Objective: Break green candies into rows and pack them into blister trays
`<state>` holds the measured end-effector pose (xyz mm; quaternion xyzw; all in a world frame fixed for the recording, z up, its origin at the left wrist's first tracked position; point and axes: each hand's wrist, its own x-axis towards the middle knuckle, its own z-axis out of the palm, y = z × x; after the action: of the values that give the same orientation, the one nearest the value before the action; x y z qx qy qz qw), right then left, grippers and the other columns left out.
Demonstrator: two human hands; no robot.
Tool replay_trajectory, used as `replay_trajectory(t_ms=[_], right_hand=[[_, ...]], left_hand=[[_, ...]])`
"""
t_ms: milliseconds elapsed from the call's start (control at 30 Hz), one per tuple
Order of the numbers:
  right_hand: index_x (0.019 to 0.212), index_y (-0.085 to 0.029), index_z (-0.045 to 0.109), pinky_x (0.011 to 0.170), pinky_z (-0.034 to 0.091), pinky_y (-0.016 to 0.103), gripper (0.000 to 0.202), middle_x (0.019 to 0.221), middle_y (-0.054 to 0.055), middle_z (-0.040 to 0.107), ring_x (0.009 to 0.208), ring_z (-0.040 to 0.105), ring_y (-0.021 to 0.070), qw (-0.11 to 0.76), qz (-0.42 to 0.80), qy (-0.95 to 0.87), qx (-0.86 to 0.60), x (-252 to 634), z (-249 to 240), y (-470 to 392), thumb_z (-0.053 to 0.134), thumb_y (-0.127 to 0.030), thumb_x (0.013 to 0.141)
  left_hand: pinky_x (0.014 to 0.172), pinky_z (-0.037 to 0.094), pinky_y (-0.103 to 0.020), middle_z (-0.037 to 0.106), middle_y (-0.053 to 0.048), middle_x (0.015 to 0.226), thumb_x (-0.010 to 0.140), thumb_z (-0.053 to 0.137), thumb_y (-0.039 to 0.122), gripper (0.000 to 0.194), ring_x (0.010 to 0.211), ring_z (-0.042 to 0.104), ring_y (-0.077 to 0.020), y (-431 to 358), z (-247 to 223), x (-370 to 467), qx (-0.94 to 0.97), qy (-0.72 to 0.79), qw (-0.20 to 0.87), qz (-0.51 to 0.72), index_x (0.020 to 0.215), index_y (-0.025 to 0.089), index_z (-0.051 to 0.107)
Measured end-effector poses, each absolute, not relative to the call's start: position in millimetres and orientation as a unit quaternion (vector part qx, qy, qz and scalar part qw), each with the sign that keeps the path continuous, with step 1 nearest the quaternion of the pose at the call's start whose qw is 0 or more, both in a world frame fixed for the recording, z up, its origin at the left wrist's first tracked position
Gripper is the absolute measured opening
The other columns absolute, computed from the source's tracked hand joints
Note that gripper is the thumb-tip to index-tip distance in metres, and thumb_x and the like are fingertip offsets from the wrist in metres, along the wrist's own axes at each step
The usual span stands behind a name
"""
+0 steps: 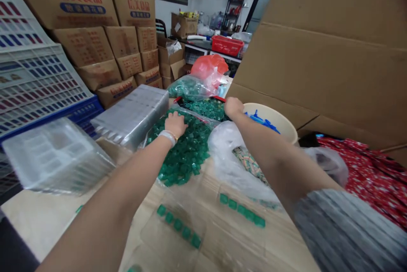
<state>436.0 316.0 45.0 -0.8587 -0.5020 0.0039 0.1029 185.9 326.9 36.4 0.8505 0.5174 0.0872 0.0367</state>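
Observation:
My left hand (176,125) rests on a heap of small green translucent cubes (184,159), palm down, fingers slightly apart and partly sunk among the pieces. Further back, a dark container with a red edge (219,99) holds more green pieces (205,108). At its right side my right hand (233,107) is closed around the edge; its fingertips are hidden. Nearer to me lie clear plastic trays (149,231), with short rows of green cubes (178,224) in them. A clear bag of green pieces (187,87) sits behind the container.
Stacked clear plastic trays (136,113) and another clear stack (57,153) stand left. On the right are a cream tub (288,125) with blue pieces and a white plastic bag (222,149) of small wrapped pieces. Cardboard boxes (81,4) and crates (41,64) line the left.

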Motion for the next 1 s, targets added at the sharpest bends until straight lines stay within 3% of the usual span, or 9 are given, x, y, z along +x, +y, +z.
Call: replay_trajectory(t_ms=[133, 233, 367, 467, 567, 700, 767, 900, 1000], right_hand=[[0.106, -0.012, 0.053, 0.073, 0.041, 0.034, 0.031, 0.111, 0.018, 0.053, 0.096, 0.053, 0.0253, 0.144, -0.048, -0.517, -0.843, 430.6, 38.2, 322.4, 0.037, -0.013, 0.08], [0.1, -0.013, 0.056, 0.072, 0.041, 0.034, 0.03, 0.1, 0.016, 0.059, 0.091, 0.055, 0.0246, 0.152, -0.028, -0.528, -0.835, 423.5, 37.4, 322.9, 0.032, -0.018, 0.084], [0.101, -0.013, 0.055, 0.076, 0.04, 0.037, 0.027, 0.097, 0.016, 0.059, 0.091, 0.055, 0.0255, 0.148, -0.019, -0.532, -0.833, 410.9, 42.3, 323.2, 0.039, -0.015, 0.08], [0.103, -0.013, 0.055, 0.08, 0.039, 0.039, 0.029, 0.106, 0.016, 0.055, 0.097, 0.051, 0.0264, 0.192, -0.024, -0.547, -0.815, 395.2, 52.7, 324.5, 0.044, -0.012, 0.076], [0.097, -0.014, 0.059, 0.078, 0.042, 0.035, 0.026, 0.094, 0.011, 0.059, 0.09, 0.054, 0.022, 0.261, 0.033, -0.58, -0.771, 369.7, 65.5, 323.9, 0.039, -0.021, 0.082], [0.108, -0.019, 0.055, 0.063, 0.046, 0.026, 0.03, 0.088, 0.004, 0.06, 0.068, 0.056, 0.0117, 0.357, 0.345, -0.593, -0.634, 330.6, 73.5, 315.6, 0.04, -0.025, 0.083], [0.1, -0.019, 0.059, 0.055, 0.045, 0.023, 0.025, 0.081, 0.002, 0.06, 0.059, 0.053, 0.0088, 0.363, 0.463, -0.578, -0.565, 317.2, 72.4, 309.5, 0.047, -0.026, 0.08], [0.081, -0.013, 0.061, 0.051, 0.045, 0.021, 0.012, 0.063, -0.002, 0.056, 0.051, 0.049, 0.0066, 0.388, 0.52, -0.537, -0.539, 307.3, 67.7, 298.2, 0.059, -0.012, 0.069], [0.082, -0.011, 0.058, 0.056, 0.047, 0.023, 0.015, 0.057, -0.003, 0.053, 0.05, 0.049, 0.0069, 0.394, 0.51, -0.5, -0.578, 306.4, 67.2, 291.8, 0.056, -0.004, 0.068]], left_hand=[[0.081, 0.041, -0.037, 0.054, -0.013, 0.097, 0.073, 0.054, 0.027, 0.025, 0.091, 0.052, -0.0255, 318.4, 33.9, 179.6, 0.855, 0.488, 0.106, 0.139, 0.092, 0.013, 0.062], [0.074, 0.044, -0.031, 0.057, -0.007, 0.082, 0.07, 0.058, 0.031, 0.024, 0.077, 0.055, -0.0183, 320.6, 45.5, 163.7, 0.76, 0.518, 0.301, 0.251, 0.085, 0.013, 0.06], [0.047, 0.04, -0.022, 0.052, -0.001, 0.063, 0.068, 0.056, 0.027, 0.013, 0.05, 0.049, -0.011, 323.9, 65.8, 152.6, 0.465, 0.555, 0.612, 0.319, 0.073, 0.015, 0.052], [0.038, 0.035, -0.02, 0.05, 0.0, 0.058, 0.067, 0.051, 0.02, 0.007, 0.043, 0.047, -0.0107, 320.8, 74.8, 152.0, 0.357, 0.531, 0.711, 0.291, 0.067, 0.016, 0.046], [0.036, 0.035, -0.02, 0.054, -0.002, 0.061, 0.065, 0.048, 0.02, 0.006, 0.043, 0.048, -0.0113, 316.7, 76.0, 153.0, 0.349, 0.498, 0.748, 0.266, 0.064, 0.016, 0.044], [0.036, 0.036, -0.022, 0.053, -0.002, 0.058, 0.068, 0.046, 0.021, 0.007, 0.043, 0.049, -0.0122, 312.9, 73.2, 157.6, 0.36, 0.459, 0.773, 0.251, 0.066, 0.015, 0.048], [0.036, 0.034, -0.021, 0.05, -0.001, 0.055, 0.072, 0.045, 0.024, 0.01, 0.041, 0.047, -0.0118, 311.0, 72.9, 162.3, 0.373, 0.467, 0.763, 0.248, 0.069, 0.015, 0.05], [0.038, 0.031, -0.02, 0.047, 0.001, 0.051, 0.079, 0.046, 0.036, 0.021, 0.039, 0.041, -0.009, 304.4, 73.5, 170.4, 0.424, 0.525, 0.692, 0.255, 0.073, 0.016, 0.051], [0.051, 0.039, -0.024, 0.05, -0.001, 0.055, 0.08, 0.046, 0.038, 0.026, 0.051, 0.048, -0.0115, 297.8, 72.5, 170.2, 0.552, 0.575, 0.523, 0.3, 0.069, 0.014, 0.052]])
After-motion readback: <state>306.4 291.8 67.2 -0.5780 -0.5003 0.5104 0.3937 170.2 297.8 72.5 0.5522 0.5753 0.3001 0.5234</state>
